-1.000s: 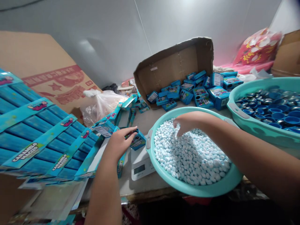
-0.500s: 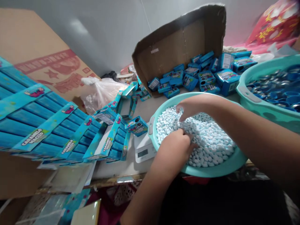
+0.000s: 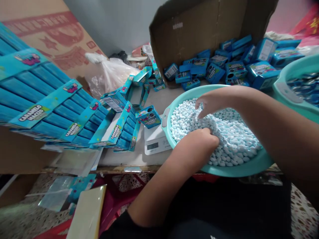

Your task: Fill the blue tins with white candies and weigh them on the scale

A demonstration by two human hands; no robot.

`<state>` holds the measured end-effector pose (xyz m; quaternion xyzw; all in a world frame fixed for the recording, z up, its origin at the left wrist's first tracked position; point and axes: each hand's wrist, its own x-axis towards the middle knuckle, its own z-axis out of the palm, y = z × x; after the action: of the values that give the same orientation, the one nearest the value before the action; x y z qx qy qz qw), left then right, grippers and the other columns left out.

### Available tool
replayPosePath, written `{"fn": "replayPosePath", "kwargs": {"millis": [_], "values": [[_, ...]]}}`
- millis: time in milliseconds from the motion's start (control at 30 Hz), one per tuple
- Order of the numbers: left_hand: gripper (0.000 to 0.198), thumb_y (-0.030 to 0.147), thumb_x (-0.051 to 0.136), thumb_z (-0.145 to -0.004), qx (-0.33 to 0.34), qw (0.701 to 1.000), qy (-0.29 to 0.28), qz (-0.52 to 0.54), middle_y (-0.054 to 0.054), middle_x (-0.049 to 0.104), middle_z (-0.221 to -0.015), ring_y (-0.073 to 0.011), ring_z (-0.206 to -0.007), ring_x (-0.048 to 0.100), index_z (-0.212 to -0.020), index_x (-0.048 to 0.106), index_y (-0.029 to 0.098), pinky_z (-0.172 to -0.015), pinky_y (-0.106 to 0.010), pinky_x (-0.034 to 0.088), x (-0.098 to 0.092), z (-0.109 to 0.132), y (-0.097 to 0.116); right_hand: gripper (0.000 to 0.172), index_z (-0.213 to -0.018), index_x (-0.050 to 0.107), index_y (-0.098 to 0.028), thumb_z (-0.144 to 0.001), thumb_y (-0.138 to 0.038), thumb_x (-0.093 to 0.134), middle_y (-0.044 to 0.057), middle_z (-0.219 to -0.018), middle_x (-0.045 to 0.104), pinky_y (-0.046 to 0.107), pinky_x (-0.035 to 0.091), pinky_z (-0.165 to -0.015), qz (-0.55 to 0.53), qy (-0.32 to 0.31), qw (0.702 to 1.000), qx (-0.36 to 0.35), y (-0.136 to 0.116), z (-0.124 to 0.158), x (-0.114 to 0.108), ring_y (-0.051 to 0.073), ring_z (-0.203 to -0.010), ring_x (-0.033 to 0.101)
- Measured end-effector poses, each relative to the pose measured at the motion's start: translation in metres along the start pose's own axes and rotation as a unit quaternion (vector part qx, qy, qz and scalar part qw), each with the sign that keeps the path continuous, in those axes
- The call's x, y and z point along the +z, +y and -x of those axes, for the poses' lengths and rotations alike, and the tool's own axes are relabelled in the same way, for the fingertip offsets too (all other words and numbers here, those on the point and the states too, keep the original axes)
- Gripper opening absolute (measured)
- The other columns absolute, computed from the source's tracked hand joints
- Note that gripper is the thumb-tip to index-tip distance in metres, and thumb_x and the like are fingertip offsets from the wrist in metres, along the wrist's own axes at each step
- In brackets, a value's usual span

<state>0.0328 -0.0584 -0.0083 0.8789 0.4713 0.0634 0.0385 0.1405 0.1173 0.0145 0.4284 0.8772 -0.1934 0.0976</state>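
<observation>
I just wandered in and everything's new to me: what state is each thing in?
Left hand: curled at the candies, fingers mostly hidden
Right hand: curved, thumb apart from fingers
Pale candies: loose, heaped
Near basin: upright, holding the candies
Scale: digits showing, unreadable
Box on the scale: open or closed, unclear
Rear carton: on its side, open
Second basin: partly out of frame
Plastic bag: bunched at top

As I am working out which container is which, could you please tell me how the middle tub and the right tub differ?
The middle tub holds small pale pieces; the right tub, dark blue and silvery ones. The left hand and right hand are at the middle tub's pieces; neither is in the right tub. The picture's edge cuts off the right tub, not the middle tub. Both are teal.
</observation>
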Motion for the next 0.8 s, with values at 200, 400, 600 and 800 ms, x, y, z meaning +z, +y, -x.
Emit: {"fn": "replayPosePath", "kwargs": {"millis": [200, 400, 600, 800], "values": [[0.017, 0.012, 0.057, -0.094, 0.020, 0.995, 0.076, 0.055, -0.008, 0.071, -0.095, -0.0180, -0.084, 0.067, -0.091, 0.073, 0.016, -0.072, -0.030, 0.053, -0.017, 0.011, -0.023, 0.061, -0.136, 0.066, -0.020, -0.084, -0.049, 0.078, 0.009, -0.103, 0.075, 0.034, 0.044, -0.075, 0.030, -0.043, 0.999, -0.011, -0.002, 0.003, -0.004, 0.024, -0.085, 0.066], [0.017, 0.025, 0.062, -0.092, -0.175, 0.951, 0.247, 0.061, -0.005, 0.078, -0.099, -0.0181, -0.091, 0.071, -0.093, 0.077, 0.018, -0.086, -0.030, 0.056, -0.069, 0.044, -0.105, 0.061, -0.137, 0.064, -0.022, -0.085, -0.053, 0.074, 0.008, -0.110, 0.074, 0.032, 0.041, -0.071, 0.045, -0.076, 0.996, 0.006, -0.010, 0.010, -0.009, 0.024, -0.090, 0.066], [0.023, 0.038, 0.065, -0.085, -0.265, 0.938, 0.218, 0.051, -0.006, 0.079, -0.095, -0.0217, -0.087, 0.071, -0.089, 0.079, 0.020, -0.079, -0.032, 0.057, -0.083, 0.051, -0.154, 0.058, -0.135, 0.065, -0.023, -0.085, -0.049, 0.074, 0.009, -0.117, 0.073, 0.031, 0.040, -0.072, 0.035, -0.069, 0.997, -0.007, -0.011, 0.014, -0.011, 0.024, -0.096, 0.066], [0.022, 0.039, 0.065, -0.081, -0.296, 0.941, 0.155, 0.060, -0.005, 0.080, -0.090, -0.0242, -0.085, 0.072, -0.085, 0.080, 0.024, -0.077, -0.033, 0.057, -0.075, 0.057, -0.169, 0.062, -0.137, 0.064, -0.024, -0.082, -0.051, 0.075, 0.008, -0.119, 0.073, 0.031, 0.041, -0.072, 0.031, -0.065, 0.997, -0.008, -0.008, 0.014, -0.013, 0.026, -0.099, 0.066]]}}
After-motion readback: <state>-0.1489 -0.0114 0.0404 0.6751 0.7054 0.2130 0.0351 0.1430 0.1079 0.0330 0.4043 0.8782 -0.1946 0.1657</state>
